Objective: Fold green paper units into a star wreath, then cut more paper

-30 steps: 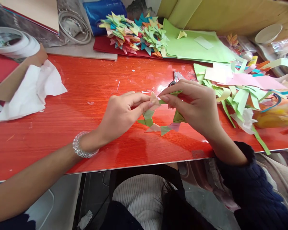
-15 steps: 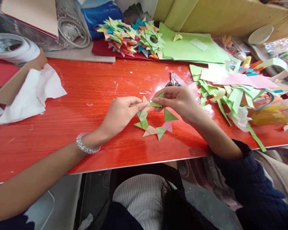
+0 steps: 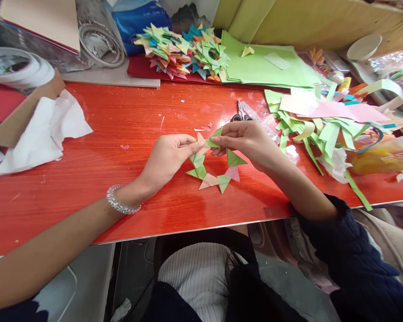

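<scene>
Left hand point(image 3: 170, 155) pinches a peach segment point(image 3: 200, 137) of the folded-paper ring point(image 3: 223, 181); right hand point(image 3: 244, 138) pinches the adjoining green segment point(image 3: 217, 133), apparently keeping both aligned. Ring sits between the hands, over the bench point(image 3: 127, 114).

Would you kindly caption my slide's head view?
Left hand pinching a peach paper piece, right hand a green one.

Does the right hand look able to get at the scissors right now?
Probably yes: the scissors lie just beyond the right hand, with no paper visibly covering them. It is pinching a green folded paper, though, so it would likely release that first.
</scene>
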Demonstrator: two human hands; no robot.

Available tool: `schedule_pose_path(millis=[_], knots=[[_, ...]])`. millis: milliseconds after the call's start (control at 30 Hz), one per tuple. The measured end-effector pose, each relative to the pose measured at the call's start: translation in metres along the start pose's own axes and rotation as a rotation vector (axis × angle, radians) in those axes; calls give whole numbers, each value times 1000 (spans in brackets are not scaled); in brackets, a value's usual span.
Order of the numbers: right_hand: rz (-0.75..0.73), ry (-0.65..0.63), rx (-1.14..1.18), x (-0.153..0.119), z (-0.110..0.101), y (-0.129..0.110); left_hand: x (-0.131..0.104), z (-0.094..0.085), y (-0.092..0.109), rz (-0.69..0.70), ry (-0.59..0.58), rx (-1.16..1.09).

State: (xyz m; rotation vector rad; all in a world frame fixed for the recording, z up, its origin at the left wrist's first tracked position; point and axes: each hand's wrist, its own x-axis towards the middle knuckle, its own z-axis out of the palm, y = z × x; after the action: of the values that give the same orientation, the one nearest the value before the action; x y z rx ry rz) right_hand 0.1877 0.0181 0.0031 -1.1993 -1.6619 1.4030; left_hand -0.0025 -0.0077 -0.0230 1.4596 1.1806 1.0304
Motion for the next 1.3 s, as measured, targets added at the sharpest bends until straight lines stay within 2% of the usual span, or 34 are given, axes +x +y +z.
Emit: schedule_pose_path(millis=[200,300,467,533,700,867,967,1067,1300], knots=[[-26,26,15,0,6,4,-1,1,1,-20,-13,-31],[-39,22,-5,2,2,3,1,1,0,-27,-19,-61],[-88,195,-22,5,-21,3,6,-5,-2,-14,154,-149],[-81,177,-12,5,-27,4,8,-8,-1,10,179,-194],[-115,85,-5,5,-19,7,10,-10,-2,16,76,-105],[-115,77,4,2,-12,4,11,-9,-6,87,121,-29],[-77,64,43,2,-10,3,11,-8,-6,91,99,-46],[-72,126,90,3,-8,5,11,-8,-5,36,57,-114],[-170,281,250,7,-11,11,12,-10,-2,-174,-27,-275]])
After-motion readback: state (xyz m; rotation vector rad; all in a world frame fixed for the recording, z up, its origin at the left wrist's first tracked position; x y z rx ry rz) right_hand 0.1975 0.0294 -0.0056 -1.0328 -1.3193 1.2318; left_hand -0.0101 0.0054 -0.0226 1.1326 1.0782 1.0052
